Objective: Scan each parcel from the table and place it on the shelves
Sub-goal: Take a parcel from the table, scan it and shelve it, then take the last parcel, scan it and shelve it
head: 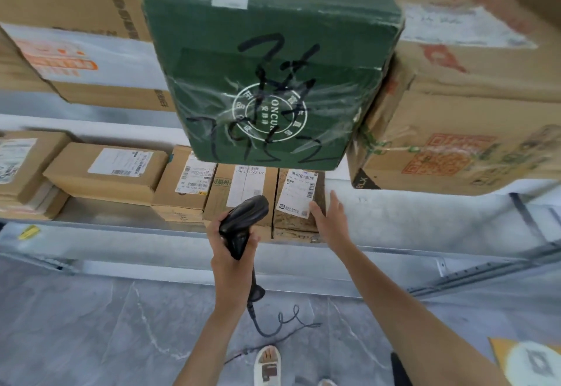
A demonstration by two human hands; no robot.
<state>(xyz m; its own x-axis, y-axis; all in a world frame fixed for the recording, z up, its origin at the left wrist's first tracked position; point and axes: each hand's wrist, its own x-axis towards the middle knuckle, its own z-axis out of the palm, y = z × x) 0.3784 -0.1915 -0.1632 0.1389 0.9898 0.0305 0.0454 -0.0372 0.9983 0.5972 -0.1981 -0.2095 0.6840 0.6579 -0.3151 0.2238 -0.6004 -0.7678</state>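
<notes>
Scanner in the left hand, right hand flat against a parcel on the lower shelf.

The left hand (230,259) is wrapped tight around the grip of a glossy black handheld scanner (243,224), its rounded head aimed at the row of boxes and its coiled cable (282,322) trailing down toward the grey marbled floor. The right hand (329,218) is spread open, fingers straight, holding nothing, resting against the right edge of a speckled brown cardboard parcel (299,203) with a white barcode label, which stands upright at the right end of a row of plain kraft boxes on the grey metal shelf (121,235). Above it, a dark green carton (273,66) wrapped in crinkled clear tape, with a round white stamp and black marker scrawl, juts from the upper shelf.
</notes>
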